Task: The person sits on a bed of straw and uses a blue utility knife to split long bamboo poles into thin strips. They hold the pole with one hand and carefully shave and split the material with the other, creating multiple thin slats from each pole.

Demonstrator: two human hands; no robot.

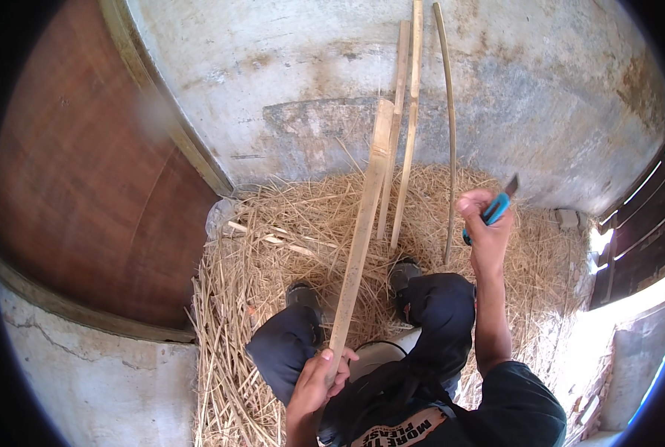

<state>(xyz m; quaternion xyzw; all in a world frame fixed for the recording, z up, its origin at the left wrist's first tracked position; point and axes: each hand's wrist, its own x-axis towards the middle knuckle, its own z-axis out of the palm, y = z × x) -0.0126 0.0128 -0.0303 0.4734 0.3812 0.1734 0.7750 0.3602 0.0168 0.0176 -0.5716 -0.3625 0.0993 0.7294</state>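
The long, flat strip of pale bamboo [361, 227] stands between the knees, and the left hand [322, 380], the nearer one, grips its lower end. Its long axis goes forward from there, leaning slightly to right. The right hand [489, 231] is closed around the blue-handled cutter knife [496, 209], well apart on the strip's right side, blade pointing away from it

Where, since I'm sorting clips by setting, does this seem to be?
Probably a rustic shed or sheltered yard corner: straw-like litter covers the ground, a stained wall stands ahead, and light shows through dark boards at right.
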